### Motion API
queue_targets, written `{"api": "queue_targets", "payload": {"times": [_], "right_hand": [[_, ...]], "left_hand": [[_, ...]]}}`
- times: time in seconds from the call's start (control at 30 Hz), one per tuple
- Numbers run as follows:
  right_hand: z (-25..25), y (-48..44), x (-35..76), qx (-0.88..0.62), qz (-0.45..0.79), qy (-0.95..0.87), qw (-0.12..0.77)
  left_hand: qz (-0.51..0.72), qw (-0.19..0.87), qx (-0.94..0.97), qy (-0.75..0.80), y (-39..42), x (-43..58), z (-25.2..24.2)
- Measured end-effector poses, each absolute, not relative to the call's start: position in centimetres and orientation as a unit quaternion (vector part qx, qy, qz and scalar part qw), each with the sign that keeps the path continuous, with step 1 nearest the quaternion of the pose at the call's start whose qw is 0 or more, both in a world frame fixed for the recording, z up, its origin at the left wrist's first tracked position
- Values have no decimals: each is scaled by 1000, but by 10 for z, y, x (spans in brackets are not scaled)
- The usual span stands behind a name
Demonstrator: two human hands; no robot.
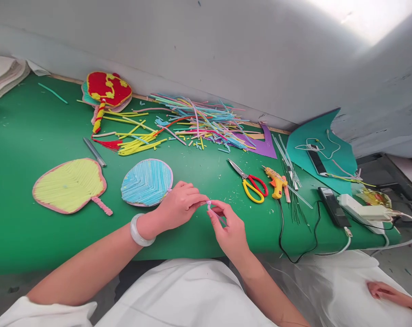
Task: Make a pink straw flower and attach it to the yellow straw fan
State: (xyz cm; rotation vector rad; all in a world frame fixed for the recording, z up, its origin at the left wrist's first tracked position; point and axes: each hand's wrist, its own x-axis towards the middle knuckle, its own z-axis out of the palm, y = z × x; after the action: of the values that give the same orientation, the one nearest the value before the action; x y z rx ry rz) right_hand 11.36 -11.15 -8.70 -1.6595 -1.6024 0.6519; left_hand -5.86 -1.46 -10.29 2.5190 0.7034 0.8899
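My left hand (180, 204), with a pale bangle on its wrist, is closed in a pinch at one end of a lavender pipe cleaner (221, 220). My right hand (229, 227) pinches the same strip, which bends in a small curl between the fingertips. Beside my left hand lies a round fan shape (147, 181) covered in blue strips with a lavender edge; my hand hides its lower right, so whether the strip joins it I cannot tell. Further left rests a yellow fan shape (69, 186) with a pink rim and short pink handle.
Scissors (251, 184) and a yellow glue gun (277, 181) with a cord lie to the right. Behind are heaped pipe cleaners (206, 120) and a red fan (110, 88). A black phone (333, 206) and power strip (362, 211) sit far right. Another person's hand (386, 290) shows lower right.
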Motion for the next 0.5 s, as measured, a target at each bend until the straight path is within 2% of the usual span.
{"api": "queue_targets", "payload": {"times": [0.13,0.37,0.5], "right_hand": [[-93,-110,112,-625,203,-655,372],[-91,-107,111,-650,198,-635,368],[-89,-106,115,-622,129,-692,342]], "left_hand": [[312,184,895,260,-15,-58,-103],[327,189,889,258,-15,-59,-101],[326,181,890,261,-15,-59,-102]]}}
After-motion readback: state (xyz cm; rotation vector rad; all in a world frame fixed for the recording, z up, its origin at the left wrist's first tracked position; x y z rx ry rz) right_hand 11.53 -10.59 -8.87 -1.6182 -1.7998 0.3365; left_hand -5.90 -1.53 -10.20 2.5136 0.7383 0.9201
